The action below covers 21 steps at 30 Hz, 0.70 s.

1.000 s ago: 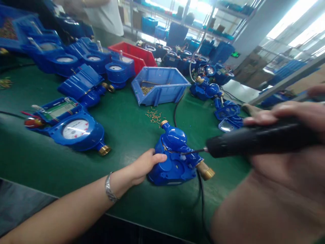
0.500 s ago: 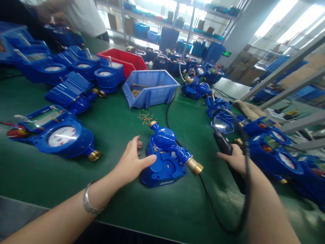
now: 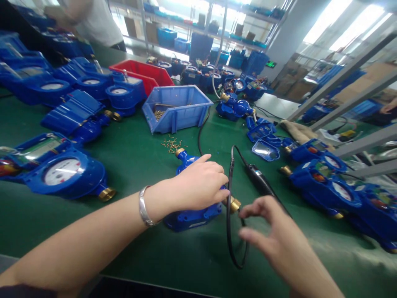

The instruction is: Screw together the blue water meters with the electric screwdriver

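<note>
A blue water meter (image 3: pixel 194 218) with brass pipe ends lies face down on the green table. My left hand (image 3: pixel 198 182) reaches across it, fingers curled over its pipe and hiding much of the body. Near the brass end at its right, my right hand (image 3: pixel 268 227) hangs with thumb and fingers apart, holding nothing. Behind that hand lies a black electric screwdriver (image 3: pixel 260 178). Its black cable (image 3: pixel 228 207) loops up past the tips of my left fingers. Beyond the meter, small brass screws (image 3: pixel 172 145) lie in a loose heap.
A blue bin (image 3: pixel 189 116) with screws inside stands behind the heap, beside a red bin (image 3: pixel 136 74). Several blue meters (image 3: pixel 71 174) crowd the left, and others (image 3: pixel 328 190) the right. A clear-windowed blue cover (image 3: pixel 266 150) lies at right. Another person (image 3: pixel 93 25) stands far left.
My right hand has let go of the screwdriver, which now lies on the table, and moved left toward the meter's brass end. My left hand has moved right, onto the meter.
</note>
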Each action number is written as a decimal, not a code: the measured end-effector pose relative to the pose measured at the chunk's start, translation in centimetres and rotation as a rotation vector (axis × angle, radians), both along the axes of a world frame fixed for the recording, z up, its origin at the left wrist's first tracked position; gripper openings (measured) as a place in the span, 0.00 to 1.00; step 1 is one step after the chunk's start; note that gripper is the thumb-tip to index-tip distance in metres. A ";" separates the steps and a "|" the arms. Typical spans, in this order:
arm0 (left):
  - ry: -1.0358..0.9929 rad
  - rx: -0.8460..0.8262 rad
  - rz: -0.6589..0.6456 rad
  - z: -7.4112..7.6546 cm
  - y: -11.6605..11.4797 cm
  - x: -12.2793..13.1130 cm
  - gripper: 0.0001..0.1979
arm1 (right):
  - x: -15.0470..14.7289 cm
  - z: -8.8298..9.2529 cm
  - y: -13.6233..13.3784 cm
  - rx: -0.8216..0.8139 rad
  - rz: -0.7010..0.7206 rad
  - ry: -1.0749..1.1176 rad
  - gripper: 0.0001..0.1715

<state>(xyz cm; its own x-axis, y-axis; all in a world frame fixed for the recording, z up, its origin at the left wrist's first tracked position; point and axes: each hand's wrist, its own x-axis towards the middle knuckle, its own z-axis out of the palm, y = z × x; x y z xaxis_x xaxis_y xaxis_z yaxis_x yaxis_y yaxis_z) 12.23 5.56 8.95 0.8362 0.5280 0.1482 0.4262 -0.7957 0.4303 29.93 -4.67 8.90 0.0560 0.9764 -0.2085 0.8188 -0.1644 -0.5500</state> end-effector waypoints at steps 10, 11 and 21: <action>0.111 0.105 -0.074 -1.6 0.0 -0.4 0.31 | -0.3 -3.4 -3.1 0.243 -0.148 -0.084 0.05; 0.125 0.127 -0.051 -1.7 0.0 -0.4 0.32 | 0.3 -3.3 -3.0 0.308 -0.236 -0.083 0.06; 0.007 0.046 0.044 -2.1 -0.8 -2.2 0.28 | 2.3 -5.5 -0.4 0.068 0.037 -0.709 0.10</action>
<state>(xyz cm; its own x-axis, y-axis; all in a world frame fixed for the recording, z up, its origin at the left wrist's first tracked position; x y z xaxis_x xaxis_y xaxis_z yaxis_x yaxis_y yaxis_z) 10.04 4.80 6.87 0.8136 0.5569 0.1673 0.4640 -0.7952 0.3904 32.20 -5.05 3.41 0.1219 0.9899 -0.0729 0.9876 -0.1136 0.1088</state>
